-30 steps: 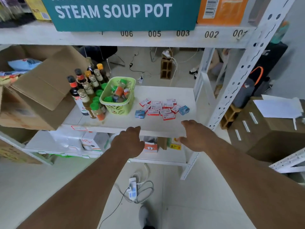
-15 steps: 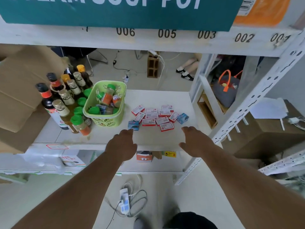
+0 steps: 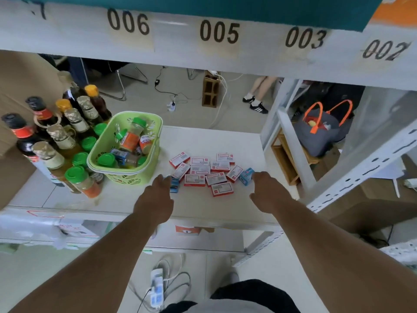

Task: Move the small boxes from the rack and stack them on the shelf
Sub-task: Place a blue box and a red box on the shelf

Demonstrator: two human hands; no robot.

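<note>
Both hands have reached further over the shelf board since half a second ago, from its front edge up to the scattered boxes. At the left hand the fingertips meet a small blue box at the 9 o'clock end of the cluster; whether they pinch it or only touch it cannot be told, since the hand's back hides them. On the right hand the fingers point forward, loosely together, their tips at another blue box at the 3 o'clock end.

Between the hands lie the small red-and-white boxes, flat rectangular cartons with printed barcode labels, in a loose single layer, some touching, some askew. They rest on the white shelf board, which looks smooth and matte.

At 10 o'clock from the cluster, just beside it, stands a lime-green plastic basket with cut-out walls, holding green-capped spice jars. Further toward 9 o'clock crowd glass sauce bottles, some foil-topped, next to brown cardboard. Overhead the upper shelf's edge carries paper number labels
</note>
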